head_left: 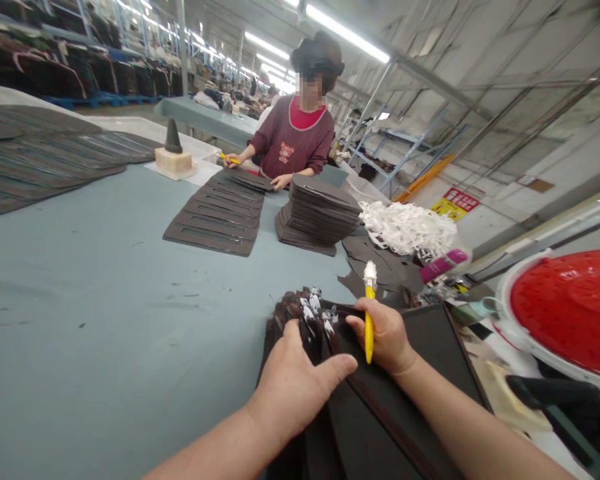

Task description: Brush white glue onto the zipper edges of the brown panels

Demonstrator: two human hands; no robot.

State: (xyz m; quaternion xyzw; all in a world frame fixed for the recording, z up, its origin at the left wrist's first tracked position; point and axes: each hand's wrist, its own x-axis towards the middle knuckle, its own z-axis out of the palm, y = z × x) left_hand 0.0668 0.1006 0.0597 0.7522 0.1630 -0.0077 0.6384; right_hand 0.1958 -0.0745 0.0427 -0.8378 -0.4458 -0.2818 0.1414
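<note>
At the lower centre of the frame, the left hand (300, 383) lies on a stack of dark brown, flat pieces (375, 413), its thumb spread from the fingers; whether its grip pinches any piece, I cannot tell. The right hand (387, 333), right of centre, has its grip closed around a yellow-handled brush (369, 320), held upright with white-coated bristles at the top. White, wet-looking smears (313, 307) mark the pieces' far ends, between the brush and the left hand.

The stack rests on a blue-green table (145, 313). Farther back, near the upper centre, are 1 tall pile of dark grey pieces (323, 210) and, beside it, 1 overlapping row of slotted dark grey pieces (217, 213). Behind these, a person in a maroon top (300, 140) holds another yellow brush (230, 159). A tangle of white strips (410, 228) lies right of the pile; a round red lid (575, 307) fills the right edge.
</note>
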